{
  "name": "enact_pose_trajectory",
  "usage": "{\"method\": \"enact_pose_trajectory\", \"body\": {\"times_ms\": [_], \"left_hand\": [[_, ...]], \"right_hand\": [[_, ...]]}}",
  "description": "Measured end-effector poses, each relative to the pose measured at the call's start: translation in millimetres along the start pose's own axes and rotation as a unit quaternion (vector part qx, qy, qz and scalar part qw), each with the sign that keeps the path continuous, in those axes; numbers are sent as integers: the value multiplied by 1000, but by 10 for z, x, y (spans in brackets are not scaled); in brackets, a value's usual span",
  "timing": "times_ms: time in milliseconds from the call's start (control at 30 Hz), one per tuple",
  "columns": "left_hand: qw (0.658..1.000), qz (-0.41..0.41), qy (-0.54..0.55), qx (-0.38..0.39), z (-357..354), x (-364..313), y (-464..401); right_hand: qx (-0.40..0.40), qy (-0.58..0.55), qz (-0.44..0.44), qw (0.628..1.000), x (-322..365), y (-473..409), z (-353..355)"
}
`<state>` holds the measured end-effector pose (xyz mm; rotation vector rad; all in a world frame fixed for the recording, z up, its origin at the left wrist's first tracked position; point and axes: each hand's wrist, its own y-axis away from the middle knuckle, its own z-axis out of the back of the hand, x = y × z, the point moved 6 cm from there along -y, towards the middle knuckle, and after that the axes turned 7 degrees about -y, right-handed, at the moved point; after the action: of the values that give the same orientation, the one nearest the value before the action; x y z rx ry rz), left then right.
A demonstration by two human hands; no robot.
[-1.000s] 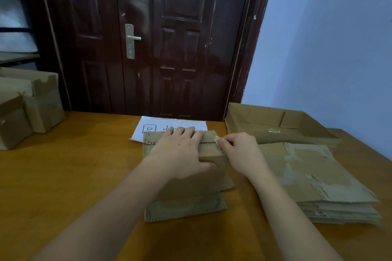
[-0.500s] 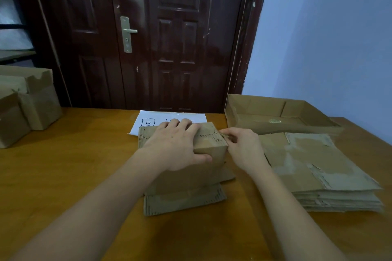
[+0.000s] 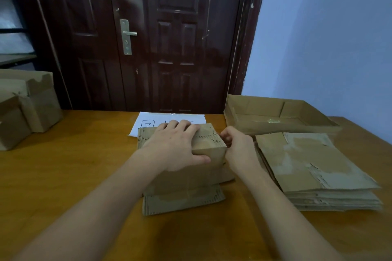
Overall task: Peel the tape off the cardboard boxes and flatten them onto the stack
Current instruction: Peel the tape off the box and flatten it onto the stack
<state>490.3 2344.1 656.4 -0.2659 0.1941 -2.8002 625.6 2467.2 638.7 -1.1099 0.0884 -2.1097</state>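
Small brown cardboard box [image 3: 186, 167]: table centre, left of the flattened cardboard stack [image 3: 314, 171]. Left hand [image 3: 176, 148] clamps its top; right hand [image 3: 237, 148] pinches at its right edge, tape indistinct. Advice: brace firmly, peel low and steadily.

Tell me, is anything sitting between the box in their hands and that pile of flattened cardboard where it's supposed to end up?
Nothing visible does. The box stands just left of the stack, with only the right hand and a strip of bare table between them. The open tray lies behind the stack, off the path.
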Motion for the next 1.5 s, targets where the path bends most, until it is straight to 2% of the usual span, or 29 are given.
{"method": "enact_pose_trajectory", "body": {"times_ms": [100,167,233,300,433,533,633,733,800,867,1033,1100,1133,1333,1500], "left_hand": [[1000,-2,5,-1,-13,14,-6],[1000,-4,7,-1,-23,15,-14],[1000,-5,7,-1,-26,12,-23],[1000,-6,6,-2,-28,11,-28],[1000,-5,4,-3,-28,17,-23],[1000,-5,2,-3,-19,14,-17],[1000,-3,7,-4,-17,17,-12],[1000,-3,10,-5,-18,24,-12],[1000,-6,14,-2,-14,20,-19],[1000,-12,17,2,-13,31,-26],[998,-50,42,16,-5,143,6],[997,-61,47,19,-6,165,24],[996,-66,49,21,-9,170,31],[996,-69,55,25,-37,213,20],[996,-69,53,16,-46,213,19]], "right_hand": [[21,-10,11,1000,-56,29,-21],[65,-135,-44,988,-157,48,-20],[116,-287,-121,943,-205,121,-62],[135,-323,-148,925,-235,141,-67],[91,-251,-115,957,-267,81,-31],[61,-75,-65,993,-219,26,-98],[31,8,-27,999,-140,-20,-118],[56,-30,-12,998,-196,-36,-127],[88,-162,-68,980,-285,8,-121],[110,-277,-130,946,-329,79,-137],[142,-342,-188,909,-415,193,-283],[152,-331,-211,907,-449,239,-329],[146,-305,-206,918,-464,235,-326],[31,-114,-95,989,-478,185,-209],[-10,-92,-48,995,-411,165,-128]]}}
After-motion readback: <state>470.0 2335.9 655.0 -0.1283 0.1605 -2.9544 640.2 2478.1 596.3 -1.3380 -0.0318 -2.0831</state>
